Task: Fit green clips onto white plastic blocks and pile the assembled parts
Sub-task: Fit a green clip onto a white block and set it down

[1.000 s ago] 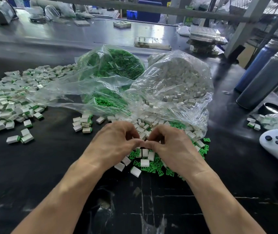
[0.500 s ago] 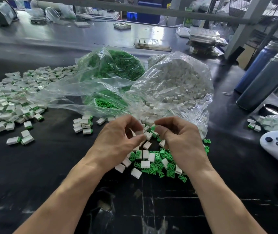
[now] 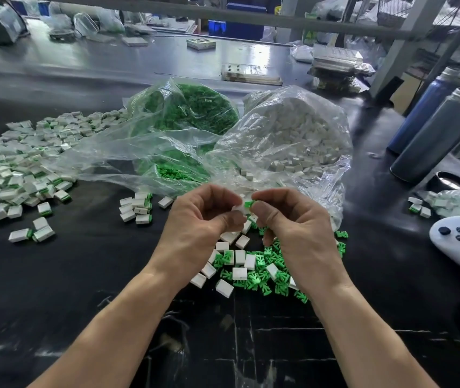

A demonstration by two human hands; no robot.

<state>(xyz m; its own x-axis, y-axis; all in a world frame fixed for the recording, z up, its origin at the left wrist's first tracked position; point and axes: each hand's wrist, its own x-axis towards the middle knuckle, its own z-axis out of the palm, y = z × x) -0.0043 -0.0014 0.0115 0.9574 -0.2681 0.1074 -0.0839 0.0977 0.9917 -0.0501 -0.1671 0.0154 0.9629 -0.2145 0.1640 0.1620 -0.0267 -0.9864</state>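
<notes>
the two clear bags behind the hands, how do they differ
The left bag holds green clips; the right bag holds white blocks. The left bag's plastic stretches out flat toward the pile of assembled parts; the right bag is mounded, with its mouth toward the hands. Both are clear plastic, open, lying on the black table.

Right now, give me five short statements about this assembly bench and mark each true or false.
1. The right hand pinches a small green plastic clip. True.
2. The left hand lies flat on the table. False: it is raised, holding a small white plastic block.
3. The clear plastic bag of white blocks lies right of the clear plastic bag of green clips. True.
4. The pile of assembled parts is on the right. False: left.
5. Both bags are sealed. False: parts spill out.
</notes>
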